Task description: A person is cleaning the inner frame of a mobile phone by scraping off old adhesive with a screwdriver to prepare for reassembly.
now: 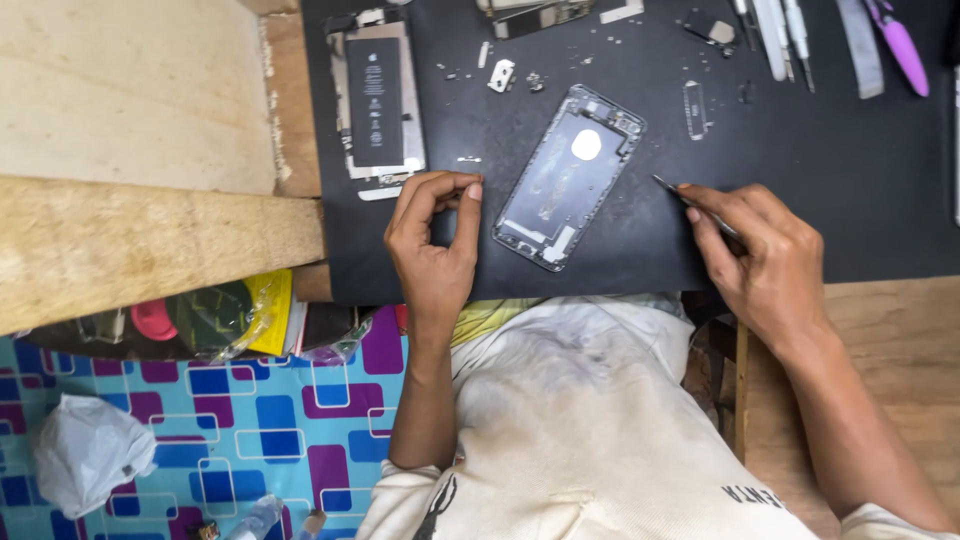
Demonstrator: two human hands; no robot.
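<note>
Lying tilted on the black mat point(850, 200), your emptied grey phone housing point(568, 177), white round patch inside, your left hand point(432, 245) beside it, fingertips pinched together, what they hold too small to tell, your right hand point(765, 262) gripping thin tweezers point(695, 205), mostly hidden.

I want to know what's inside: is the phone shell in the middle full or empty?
Mostly empty. The phone shell lies open side up on the black mat, its bare floor showing; the battery sits in another phone body.

There is one view only. The head camera looks straight down, quite near, on the black mat point(820, 200) of the desk point(890, 330); the person's white shirt point(570, 420) fills the lower middle of the frame.
</note>
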